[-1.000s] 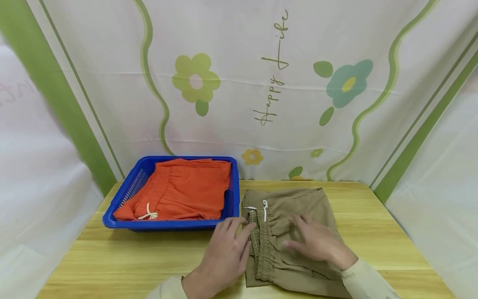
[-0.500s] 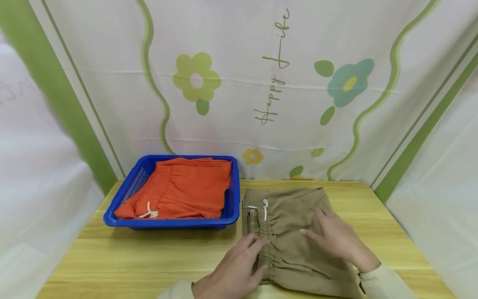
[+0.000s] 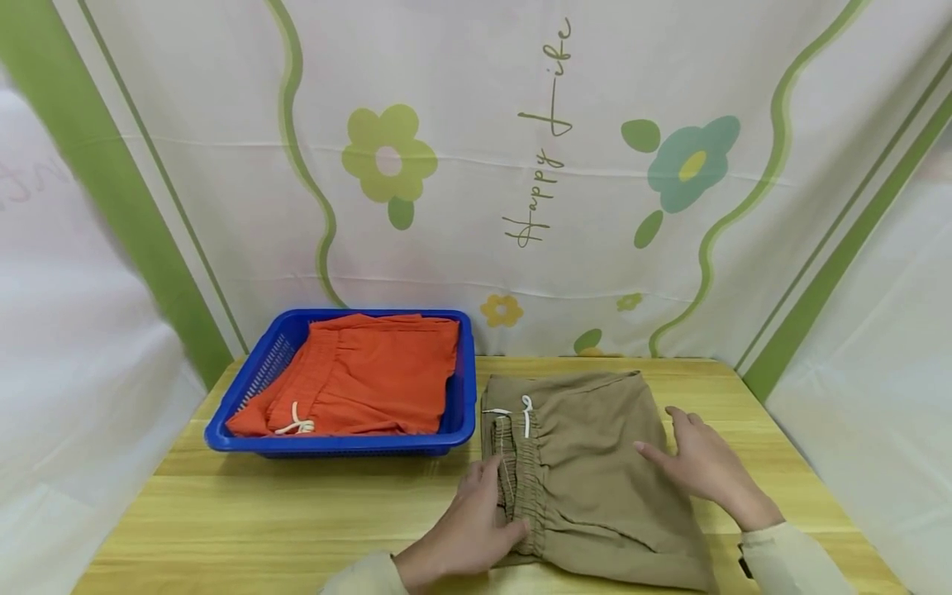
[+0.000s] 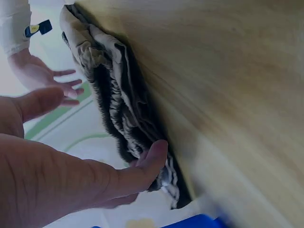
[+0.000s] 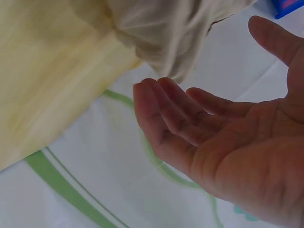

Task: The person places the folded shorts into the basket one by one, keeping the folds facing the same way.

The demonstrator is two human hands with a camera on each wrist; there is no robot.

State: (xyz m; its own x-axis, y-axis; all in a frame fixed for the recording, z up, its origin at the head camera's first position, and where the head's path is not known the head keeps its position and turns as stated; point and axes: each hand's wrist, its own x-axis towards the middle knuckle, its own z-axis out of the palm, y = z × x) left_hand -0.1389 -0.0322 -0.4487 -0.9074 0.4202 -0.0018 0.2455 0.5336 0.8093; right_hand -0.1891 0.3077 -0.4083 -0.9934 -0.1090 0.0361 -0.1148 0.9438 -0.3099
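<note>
Folded khaki drawstring pants [image 3: 595, 487] lie on the table, their gathered elastic waistband on the left with a white cord [image 3: 527, 417]. At the waistband's near part is my left hand [image 3: 476, 525], its thumb over the gathers and its fingers along the outer edge. In the left wrist view, extended fingers [image 4: 118, 183] reach to the layered waistband. My right hand [image 3: 706, 467] is at the right side of the pants, thumb over the cloth and fingers loosely extended. The right wrist view shows that palm holding nothing, fingertips close to the khaki cloth [image 5: 166, 33].
A blue plastic basket [image 3: 342, 446] stands left of the pants, close to them. Folded orange pants [image 3: 387, 380] with a cream cord fill it. Behind the wooden table [image 3: 297, 521] hangs a white curtain [image 3: 461, 207] with printed flowers.
My right hand has moved right across the khaki pants to their right edge. My left hand has shifted slightly nearer along the waistband. The basket and orange pants stay put.
</note>
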